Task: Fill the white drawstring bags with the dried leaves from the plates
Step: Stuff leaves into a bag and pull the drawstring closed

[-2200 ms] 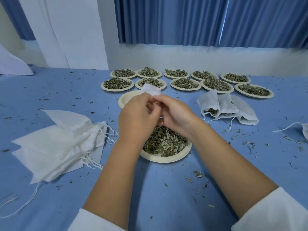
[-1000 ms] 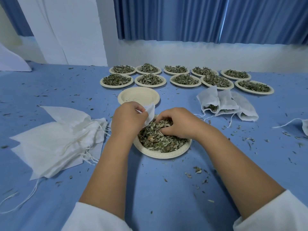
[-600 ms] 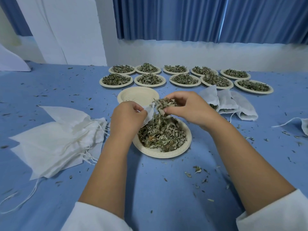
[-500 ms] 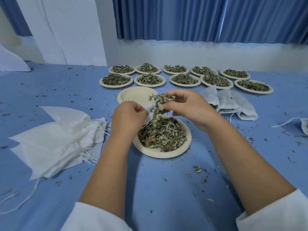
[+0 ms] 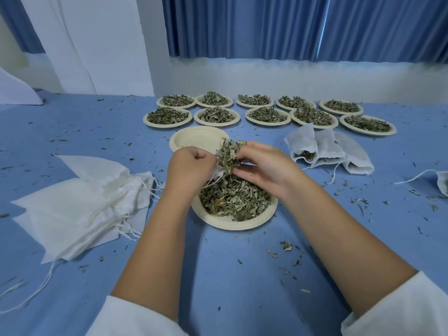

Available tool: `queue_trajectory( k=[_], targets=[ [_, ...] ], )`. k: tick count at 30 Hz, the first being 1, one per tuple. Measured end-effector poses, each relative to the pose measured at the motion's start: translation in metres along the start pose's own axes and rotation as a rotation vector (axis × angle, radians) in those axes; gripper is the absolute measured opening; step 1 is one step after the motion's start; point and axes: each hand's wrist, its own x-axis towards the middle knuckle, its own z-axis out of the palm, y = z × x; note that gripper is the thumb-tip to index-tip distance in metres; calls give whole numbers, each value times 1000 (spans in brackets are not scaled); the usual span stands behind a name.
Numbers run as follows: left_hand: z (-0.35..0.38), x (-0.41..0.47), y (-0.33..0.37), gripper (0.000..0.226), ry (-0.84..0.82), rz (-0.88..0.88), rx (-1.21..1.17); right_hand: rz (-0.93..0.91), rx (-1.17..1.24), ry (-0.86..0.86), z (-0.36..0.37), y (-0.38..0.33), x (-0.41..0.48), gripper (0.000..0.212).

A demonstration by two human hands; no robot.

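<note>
Our left hand hovers fisted above the near plate, its fingers clenched round the mouth of a white drawstring bag. Our right hand angles in from the right, fingers pinching a clump of dried leaves right at the bag's opening. Both forearms stretch forward over the blue desk.

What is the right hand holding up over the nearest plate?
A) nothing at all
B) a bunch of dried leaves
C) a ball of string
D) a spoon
B: the right hand pinches a clump of dried leaves above the plate, right beside the white bag that the left hand grips.
</note>
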Motion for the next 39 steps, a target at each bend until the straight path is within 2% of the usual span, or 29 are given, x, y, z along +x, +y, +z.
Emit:
queue_trajectory(
  k=[4, 7, 13, 18, 22, 26, 29, 31, 34, 36, 39],
  targets=[
    [0, -2, 2, 21, -30, -14, -51, -64, -292, 104, 2, 4, 2, 10],
    [1, -3, 3, 24, -47, -9, -67, -125, -517, 185, 2, 9, 3, 24],
    [5, -7, 6, 27, -74, -3, -59, -375, -1037, 217, 4, 16, 0, 21],
    [6, -8, 6, 36, -78, 18, -60, -394, -1198, 191, 4, 15, 1, 31],
    [7, -7, 5, 15, -82, 38, -41, -442, -1296, 191, 4, 16, -1, 19],
    [9, -7, 3, 12, -110, 65, 30, -423, -1384, 125, 6, 14, -4, 13],
    [9, -7, 1, 14, -73, 65, 93, -346, -1281, 14, 5, 8, -6, 14],
    [7, -6, 0, 14, -54, 58, 95, -245, -1047, -14, 2, 2, -6, 6],
    [4, -5, 1, 15, -45, 49, 76, -125, -656, 1, -2, -2, -2, 13],
    [2, -5, 2, 15, -42, 32, 17, -111, -499, 7, -3, -2, -2, 14],
    [-1, -6, 7, 19, -69, -26, -80, -94, -304, 6, -3, 2, -2, 27]
  ],
)
